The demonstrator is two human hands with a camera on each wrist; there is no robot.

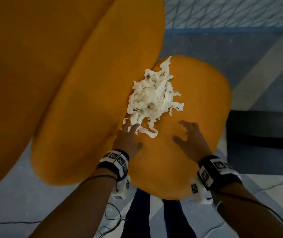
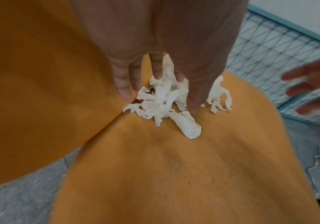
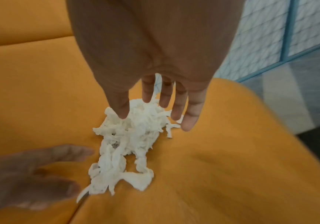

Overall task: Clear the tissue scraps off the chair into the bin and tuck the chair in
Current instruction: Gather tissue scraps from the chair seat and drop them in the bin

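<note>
A heap of white tissue scraps [image 1: 152,98] lies on the orange chair seat [image 1: 185,160], close to the seam with the backrest [image 1: 51,66]. My left hand [image 1: 128,133] reaches in with straight fingers whose tips touch the near strands of the tissue scraps [image 2: 163,104]. My right hand [image 1: 188,136] hovers over the seat just right of the heap, fingers spread and loosely bent, holding nothing. In the right wrist view the spread fingers [image 3: 189,115] hang above the tissue scraps [image 3: 128,139], with the left hand [image 3: 30,174] blurred at lower left.
A dark bin with a black liner [image 1: 257,143] stands on the floor right of the chair. A blue wire-mesh panel [image 1: 231,12] runs behind the seat. Cables [image 1: 109,219] trail over the grey floor by my legs [image 1: 154,219].
</note>
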